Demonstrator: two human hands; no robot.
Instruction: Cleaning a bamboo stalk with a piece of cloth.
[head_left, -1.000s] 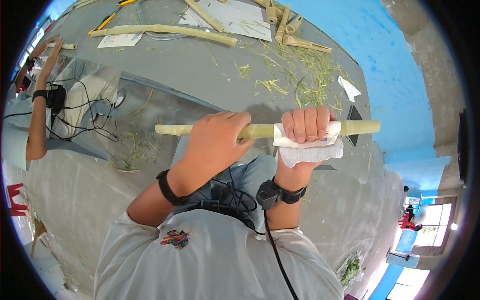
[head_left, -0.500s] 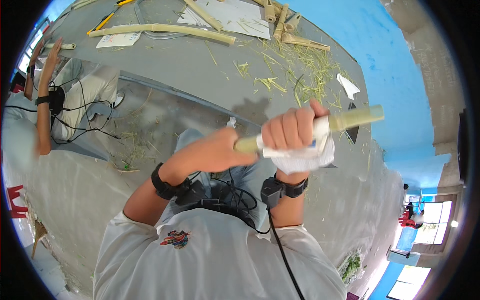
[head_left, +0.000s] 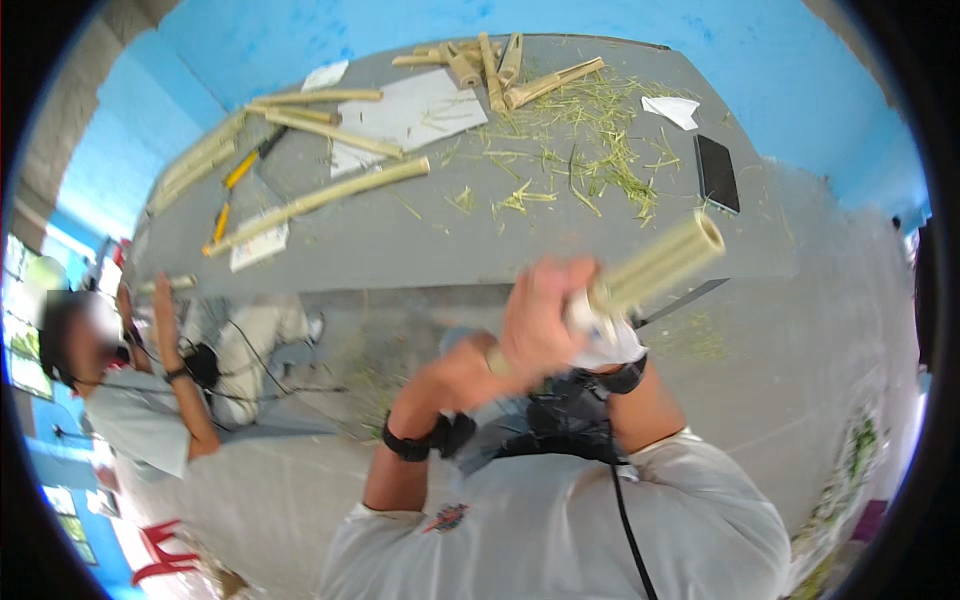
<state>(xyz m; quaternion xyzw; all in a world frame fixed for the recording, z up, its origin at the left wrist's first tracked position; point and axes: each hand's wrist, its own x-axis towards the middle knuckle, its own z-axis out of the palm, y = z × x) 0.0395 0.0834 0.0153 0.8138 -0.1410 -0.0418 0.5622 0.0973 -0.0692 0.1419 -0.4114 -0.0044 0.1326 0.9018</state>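
Note:
A pale green bamboo tube (head_left: 660, 265) slants up to the right in front of my body, its hollow end uppermost. My right hand (head_left: 548, 315) is closed around its middle, over a crumpled white cloth or paper (head_left: 615, 345) that wraps the tube. Lower down, my left hand (head_left: 462, 375) grips the near end, most of which its fingers hide. Both hands are smeared by motion. The tube is held off the table, just before its near edge.
On the grey table (head_left: 380, 270) lie green shavings (head_left: 600, 150), a dark phone (head_left: 716, 174), white paper (head_left: 410, 120), cut bamboo pieces (head_left: 490, 75), a long bamboo strip (head_left: 330, 200) and a yellow-handled tool (head_left: 241, 170). At left, another person (head_left: 140, 400) sits holding a bamboo piece.
The view has turned, bringing more of the table and the other person into sight. The tube points more steeply upward, and my hands are closer together on it.

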